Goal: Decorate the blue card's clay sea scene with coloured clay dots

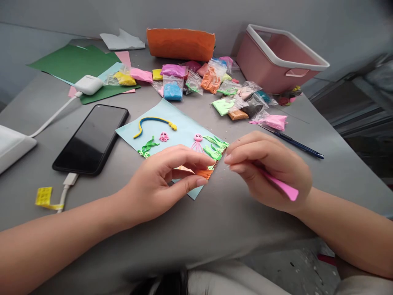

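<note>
A light blue sheet of paper (181,110) lies at a slant on the table, decorated with small clay figures. On it are a yellow-and-blue eel (156,119), a pink octopus (163,136), a pink jellyfish (198,139) and green seaweed (215,147). My left hand (172,176) rests over the sheet's near part, thumb and fingers apart around an orange clay piece (204,174). Just right of the sheet's edge, my right hand (267,172) pinches a pink modelling tool (287,189). Its flat end sticks out below the palm; its tip is hidden by the fingers.
Several bags of coloured clay (173,88) spread across the back, before an orange box (181,43) and a pink basket (264,61). A black phone (92,139) with a cable lies left. Green paper (70,63) is behind it. A dark pen (297,143) lies right.
</note>
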Demonstrator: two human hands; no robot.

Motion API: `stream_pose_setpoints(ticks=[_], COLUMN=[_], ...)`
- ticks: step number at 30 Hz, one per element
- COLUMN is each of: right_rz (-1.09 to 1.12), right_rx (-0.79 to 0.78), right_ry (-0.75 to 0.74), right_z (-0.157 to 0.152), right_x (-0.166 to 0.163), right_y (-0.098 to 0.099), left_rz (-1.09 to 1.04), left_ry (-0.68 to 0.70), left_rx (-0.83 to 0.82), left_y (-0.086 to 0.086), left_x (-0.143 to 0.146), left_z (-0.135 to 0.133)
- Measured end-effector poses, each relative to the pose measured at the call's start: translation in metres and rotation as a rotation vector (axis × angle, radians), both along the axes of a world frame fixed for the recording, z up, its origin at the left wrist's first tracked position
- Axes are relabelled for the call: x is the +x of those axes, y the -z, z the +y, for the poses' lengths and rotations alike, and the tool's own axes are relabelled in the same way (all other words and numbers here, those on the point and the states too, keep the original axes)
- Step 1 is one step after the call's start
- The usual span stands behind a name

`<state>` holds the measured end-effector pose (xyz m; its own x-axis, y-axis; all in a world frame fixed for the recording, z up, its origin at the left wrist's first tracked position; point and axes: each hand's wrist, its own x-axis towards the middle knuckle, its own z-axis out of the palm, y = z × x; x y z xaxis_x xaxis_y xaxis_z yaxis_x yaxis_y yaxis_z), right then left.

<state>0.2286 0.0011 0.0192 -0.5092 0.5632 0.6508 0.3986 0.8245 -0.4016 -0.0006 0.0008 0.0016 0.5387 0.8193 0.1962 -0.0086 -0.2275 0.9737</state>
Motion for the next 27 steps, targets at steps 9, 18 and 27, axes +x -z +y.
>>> stream_pose_setpoints(ticks=[9,18,27], right_rz=[-0.01,-0.067,-0.09], right_rx=[-0.017,0.03,0.078], right_ry=[0.007,-0.039,-0.067], right_z=[0.0,0.001,-0.009], right_x=[0.001,0.0,0.002], right_y=[-0.002,0.0,-0.003], left_rz=[-0.123,-0.225,0.047], left_ry=[-0.017,0.102,0.119], left_rx=[-0.352,-0.647,-0.444], left_y=[-0.011,-0.016,-0.012], left_x=[0.005,0.002,0.002], left_z=[0.003,0.005,0.001])
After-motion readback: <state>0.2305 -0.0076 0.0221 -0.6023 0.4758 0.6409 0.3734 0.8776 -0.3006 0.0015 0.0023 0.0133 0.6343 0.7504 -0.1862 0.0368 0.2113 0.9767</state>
